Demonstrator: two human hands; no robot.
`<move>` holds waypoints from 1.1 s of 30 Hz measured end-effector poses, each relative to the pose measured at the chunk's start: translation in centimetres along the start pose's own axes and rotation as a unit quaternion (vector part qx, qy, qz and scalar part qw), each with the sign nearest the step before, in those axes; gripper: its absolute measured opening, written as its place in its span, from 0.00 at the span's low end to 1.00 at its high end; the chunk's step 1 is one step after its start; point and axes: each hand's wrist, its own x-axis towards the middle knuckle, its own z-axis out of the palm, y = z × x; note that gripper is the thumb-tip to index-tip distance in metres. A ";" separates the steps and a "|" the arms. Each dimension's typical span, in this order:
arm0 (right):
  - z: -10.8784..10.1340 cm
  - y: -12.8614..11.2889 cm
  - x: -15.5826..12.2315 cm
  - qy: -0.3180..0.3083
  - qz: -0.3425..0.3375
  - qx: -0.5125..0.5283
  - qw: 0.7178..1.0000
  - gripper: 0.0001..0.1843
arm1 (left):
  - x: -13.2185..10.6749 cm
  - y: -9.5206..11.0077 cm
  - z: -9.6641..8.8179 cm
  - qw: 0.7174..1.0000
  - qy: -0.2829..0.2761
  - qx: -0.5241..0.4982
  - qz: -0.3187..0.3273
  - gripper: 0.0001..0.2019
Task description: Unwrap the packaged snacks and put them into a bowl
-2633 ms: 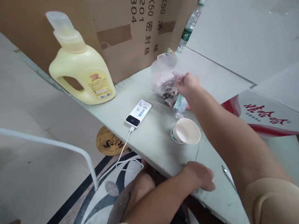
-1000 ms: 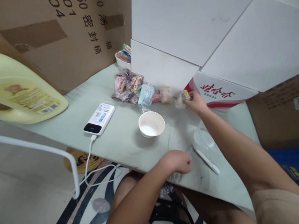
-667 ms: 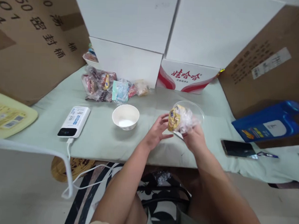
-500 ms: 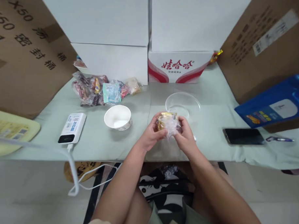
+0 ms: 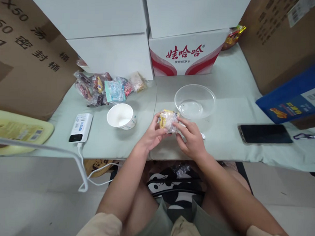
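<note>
Near the front of the table, my left hand [image 5: 154,133] is closed around a small snack packet [image 5: 168,120] in clear and yellow crinkled wrapping. The fingertips of my right hand [image 5: 191,137] rest against the packet's right side, the fingers slightly bent and apart. What is inside the wrapping I cannot make out. Just behind my right hand stands a clear round plastic bowl [image 5: 209,102] that looks bare inside. To the left of my hands is a white paper bowl [image 5: 130,122]. A small white thing, partly hidden, pokes out beside my right hand.
Several wrapped snacks [image 5: 115,91] lie in a pile at the back left. A white power bank [image 5: 81,128] with a cable and a yellow bottle [image 5: 22,132] are at left. At right are a phone [image 5: 265,133] and a blue container [image 5: 289,105]. White boxes [image 5: 185,53] wall off the back.
My right hand has loosened from a full grip to fingertip contact. The packet has turned and shifted a little left, mostly in my left hand. The whole view has tilted slightly.
</note>
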 end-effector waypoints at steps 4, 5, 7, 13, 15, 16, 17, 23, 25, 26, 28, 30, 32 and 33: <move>1.1 -0.9 -0.5 -0.049 -0.017 -0.022 0.998 0.32 | -0.1 0.0 0.2 0.999 0.031 -0.030 0.018 0.34; 1.3 -1.1 -0.6 -0.064 -0.028 -0.016 0.997 0.33 | -0.1 0.0 0.2 0.999 0.042 -0.021 0.019 0.34; 1.5 -1.3 -0.7 -0.080 -0.043 0.000 0.996 0.32 | 0.0 0.0 0.0 0.998 0.067 -0.003 0.020 0.34; -0.4 0.9 -0.7 -0.066 0.086 -0.135 0.985 0.18 | 0.9 0.7 -1.6 0.986 0.152 -0.001 0.067 0.34; -1.0 1.7 -0.8 -0.096 0.110 -0.196 0.970 0.17 | 1.1 1.0 -2.1 0.981 0.171 0.006 0.087 0.35; -1.1 2.1 -0.8 -0.113 0.117 -0.214 0.963 0.17 | 1.1 1.1 -2.4 0.979 0.178 0.010 0.096 0.36; -1.2 2.3 -0.8 -0.127 0.124 -0.221 0.959 0.16 | 1.0 1.2 -2.5 0.978 0.182 0.016 0.105 0.38; -0.4 1.0 0.0 -0.108 0.238 0.123 0.957 0.15 | 0.9 0.7 -3.1 0.972 0.175 0.082 0.131 0.42; 0.1 -0.1 0.4 -0.095 0.276 0.274 0.916 0.18 | 1.1 0.3 -3.2 0.966 0.165 0.140 0.144 0.40; 0.4 -0.5 0.6 -0.090 0.289 0.321 0.898 0.19 | 1.3 0.1 -3.3 0.960 0.161 0.173 0.152 0.38; 1.0 -1.1 0.9 -0.086 0.303 0.366 0.875 0.22 | 1.5 -0.4 -3.3 0.947 0.157 0.227 0.163 0.36; 1.6 -1.3 1.2 -0.090 0.318 0.379 0.864 0.22 | 1.8 -0.7 -3.2 0.938 0.155 0.259 0.173 0.35; 2.0 -1.2 1.3 -0.095 0.333 0.376 0.860 0.22 | 1.9 -0.8 -3.1 0.934 0.155 0.267 0.180 0.35; 2.0 -1.1 1.3 -0.100 0.338 0.371 0.859 0.21 | 1.9 -0.8 -3.0 0.935 0.159 0.261 0.181 0.36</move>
